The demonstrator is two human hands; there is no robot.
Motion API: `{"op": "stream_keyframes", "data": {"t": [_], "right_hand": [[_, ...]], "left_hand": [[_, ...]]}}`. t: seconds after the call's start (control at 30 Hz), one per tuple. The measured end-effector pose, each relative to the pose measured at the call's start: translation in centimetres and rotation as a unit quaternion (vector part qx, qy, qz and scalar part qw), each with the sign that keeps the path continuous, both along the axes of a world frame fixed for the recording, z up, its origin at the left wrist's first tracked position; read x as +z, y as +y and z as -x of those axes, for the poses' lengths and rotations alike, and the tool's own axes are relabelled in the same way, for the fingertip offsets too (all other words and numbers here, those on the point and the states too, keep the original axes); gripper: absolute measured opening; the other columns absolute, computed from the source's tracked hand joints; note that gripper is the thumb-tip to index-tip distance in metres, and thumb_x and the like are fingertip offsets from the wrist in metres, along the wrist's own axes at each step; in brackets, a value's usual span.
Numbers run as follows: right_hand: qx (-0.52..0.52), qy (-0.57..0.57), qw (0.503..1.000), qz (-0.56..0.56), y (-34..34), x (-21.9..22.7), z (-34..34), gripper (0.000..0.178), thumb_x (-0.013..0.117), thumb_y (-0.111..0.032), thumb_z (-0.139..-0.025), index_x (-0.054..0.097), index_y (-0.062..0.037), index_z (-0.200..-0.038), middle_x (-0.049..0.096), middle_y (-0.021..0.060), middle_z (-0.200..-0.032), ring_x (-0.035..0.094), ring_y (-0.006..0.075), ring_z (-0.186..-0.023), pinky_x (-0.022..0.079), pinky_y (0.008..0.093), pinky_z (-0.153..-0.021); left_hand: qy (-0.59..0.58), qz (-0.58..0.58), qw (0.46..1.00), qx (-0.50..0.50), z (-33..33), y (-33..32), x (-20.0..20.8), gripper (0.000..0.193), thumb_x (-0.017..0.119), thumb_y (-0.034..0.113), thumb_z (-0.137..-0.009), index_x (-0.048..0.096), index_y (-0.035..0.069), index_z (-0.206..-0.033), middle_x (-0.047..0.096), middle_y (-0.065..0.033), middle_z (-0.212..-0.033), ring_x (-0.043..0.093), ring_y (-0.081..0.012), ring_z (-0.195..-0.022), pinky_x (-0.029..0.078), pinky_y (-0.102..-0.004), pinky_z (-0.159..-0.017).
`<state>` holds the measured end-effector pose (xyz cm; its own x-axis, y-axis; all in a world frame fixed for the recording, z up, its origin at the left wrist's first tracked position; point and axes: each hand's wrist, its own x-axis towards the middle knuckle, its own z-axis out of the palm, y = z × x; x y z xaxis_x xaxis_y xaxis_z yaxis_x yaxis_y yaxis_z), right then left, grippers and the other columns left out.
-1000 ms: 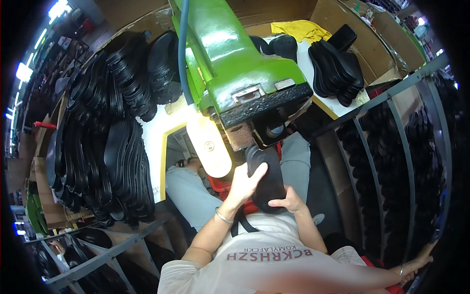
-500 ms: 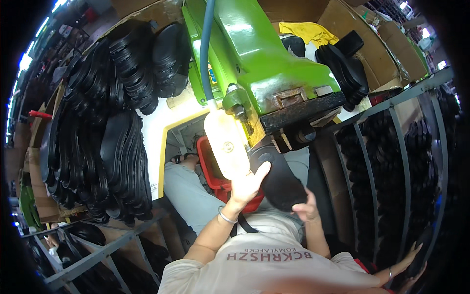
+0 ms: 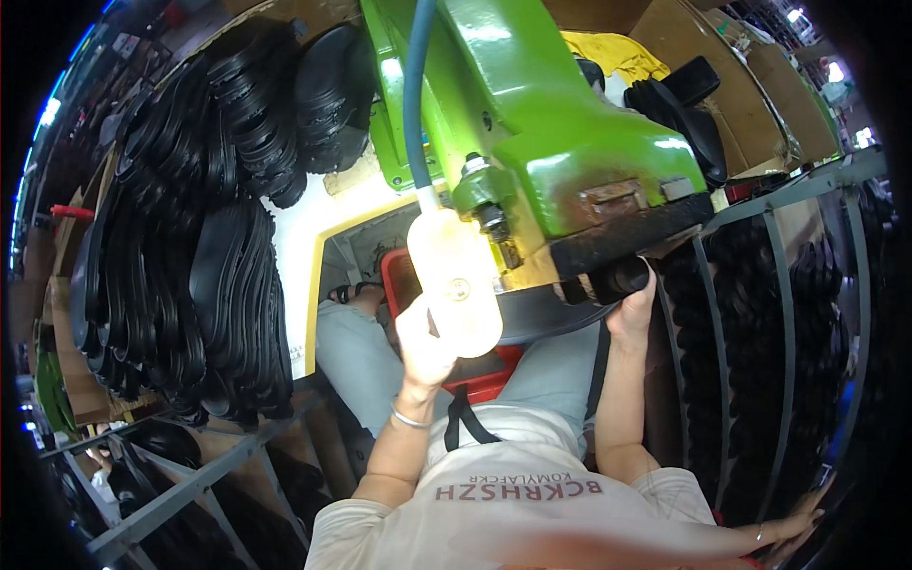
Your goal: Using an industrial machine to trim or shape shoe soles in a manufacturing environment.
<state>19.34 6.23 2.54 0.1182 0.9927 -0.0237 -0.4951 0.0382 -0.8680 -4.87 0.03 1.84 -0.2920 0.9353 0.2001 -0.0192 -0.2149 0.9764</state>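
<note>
A black shoe sole (image 3: pixel 546 321) lies sideways under the head of a green machine (image 3: pixel 560 123), its far edge tucked beneath the dark metal front. My right hand (image 3: pixel 632 309) closes on the sole's right end, beside a black round machine part. At the other end is my left hand (image 3: pixel 423 347), thumb up, wearing a bracelet; its fingertips are partly hidden by the glowing work lamp (image 3: pixel 456 285), and it seems to grip the sole there.
Stacks of black soles (image 3: pixel 228 294) crowd the white tabletop (image 3: pixel 302 237) on the left. A red bin (image 3: pixel 399 275) sits between my legs. Metal racks (image 3: pixel 788 275) of soles line the right. Cardboard boxes (image 3: pixel 684 47) stand behind. Another person's hand (image 3: pixel 798 527) shows lower right.
The sole has turned from slanting down to lying sideways and gone up under the machine head. My right hand rose to its right end; my left hand shifted left, beside the lamp.
</note>
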Motion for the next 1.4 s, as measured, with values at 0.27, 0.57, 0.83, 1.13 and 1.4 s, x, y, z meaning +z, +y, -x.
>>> {"op": "stream_keyframes", "data": {"t": [0.27,0.57,0.83,1.13,1.4], "right_hand": [[0.021,-0.060,0.997,-0.050,-1.7,-3.8,4.6,0.027,0.063,-0.009,-0.080,0.056,0.0042,-0.103,0.062,0.0071,-0.100,0.058,0.0100,-0.091,0.045,0.0223,-0.081],[-0.077,-0.079,0.985,-0.132,3.5,-0.8,-1.4,0.027,0.054,0.002,-0.084,0.056,0.0043,-0.111,0.062,0.0093,-0.106,0.060,0.0160,-0.093,0.047,0.0278,-0.084],[-0.013,0.006,0.999,-0.045,2.6,-3.1,0.0,0.036,0.052,0.004,-0.081,0.052,0.0026,-0.116,0.060,0.0094,-0.110,0.058,0.0170,-0.099,0.044,0.0289,-0.088],[0.025,-0.038,0.998,-0.038,-2.0,-1.7,7.4,0.035,0.062,0.005,-0.074,0.052,0.0015,-0.108,0.060,0.0043,-0.098,0.057,0.0100,-0.087,0.045,0.0227,-0.080],[0.112,-0.079,0.988,-0.075,-1.4,-1.0,8.8,0.036,0.070,0.004,-0.074,0.054,0.0011,-0.106,0.061,0.0035,-0.097,0.058,0.0099,-0.088,0.046,0.0238,-0.080]], "left_hand": [[-0.130,0.087,0.987,0.023,5.6,-3.6,-1.3,0.024,0.069,-0.002,-0.071,0.061,-0.006,-0.094,0.066,-0.0101,-0.086,0.062,-0.0147,-0.077,0.050,-0.0269,-0.073],[0.309,-0.124,0.943,0.025,-1.8,-0.2,-2.0,0.047,0.080,0.008,-0.069,0.057,-0.005,-0.108,0.059,-0.0150,-0.104,0.058,-0.0229,-0.092,0.047,-0.0288,-0.080],[-0.077,0.048,0.994,-0.063,1.6,-0.4,-0.2,0.026,0.070,0.004,-0.075,0.061,-0.005,-0.097,0.066,-0.0091,-0.086,0.062,-0.0136,-0.079,0.049,-0.0259,-0.073],[-0.187,0.139,0.972,-0.001,7.6,-4.3,-1.3,0.021,0.062,-0.003,-0.075,0.058,-0.005,-0.095,0.063,-0.0066,-0.086,0.058,-0.0111,-0.077,0.046,-0.0231,-0.072],[0.010,0.191,0.955,-0.225,4.0,-6.0,-3.4,0.026,0.071,0.003,-0.077,0.061,-0.004,-0.100,0.064,-0.0038,-0.087,0.057,-0.0072,-0.076,0.047,-0.0228,-0.068]]}}
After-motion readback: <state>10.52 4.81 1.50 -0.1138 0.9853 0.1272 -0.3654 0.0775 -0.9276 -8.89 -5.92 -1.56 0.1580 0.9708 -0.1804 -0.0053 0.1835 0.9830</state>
